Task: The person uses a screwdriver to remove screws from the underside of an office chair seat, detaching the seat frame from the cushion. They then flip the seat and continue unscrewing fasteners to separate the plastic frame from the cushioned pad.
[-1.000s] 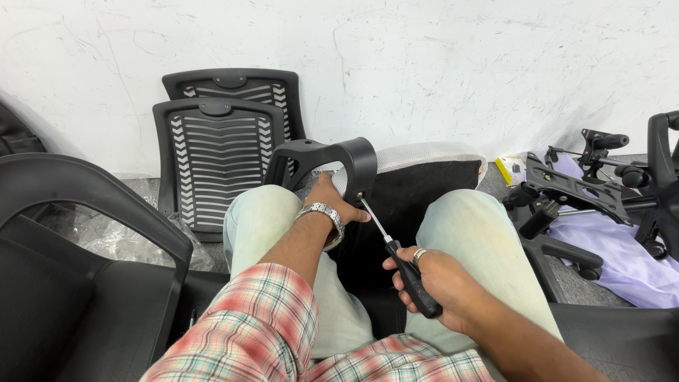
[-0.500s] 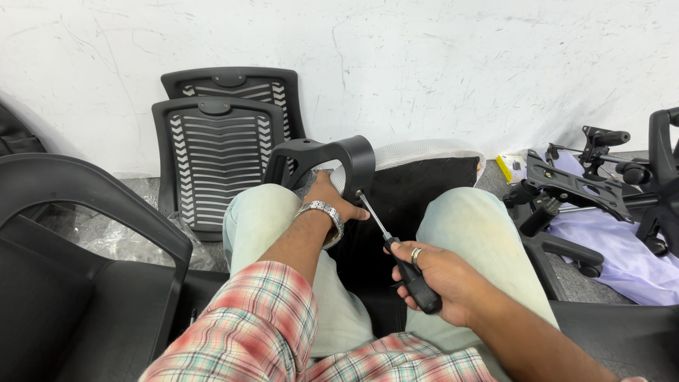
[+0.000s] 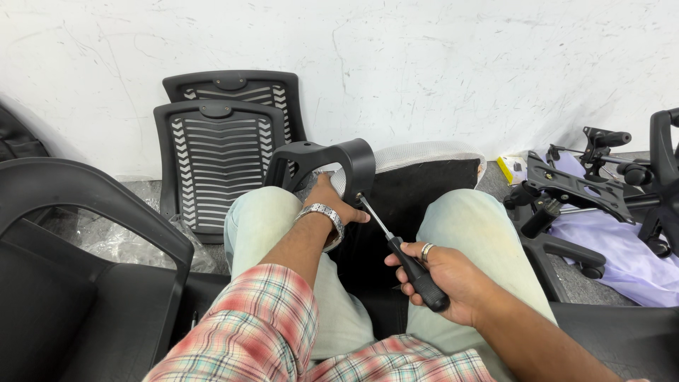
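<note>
White wall (image 3: 424, 64), two backrests (image 3: 219, 163)

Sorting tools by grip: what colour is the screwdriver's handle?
Black, seen in the head view: the screwdriver handle sits in the right hand.

- Your left hand (image 3: 331, 205) rests against the armrest (image 3: 327, 161), which stands between your knees.
- Your right hand (image 3: 442, 279) sits behind and right of it, gripping the screwdriver (image 3: 403, 255), whose tip meets the armrest.
- Two chair backs (image 3: 219, 159) lean on the wall (image 3: 424, 64), left of the armrest.
- A chair mechanism (image 3: 576, 187) lies on the floor, far right.
</note>
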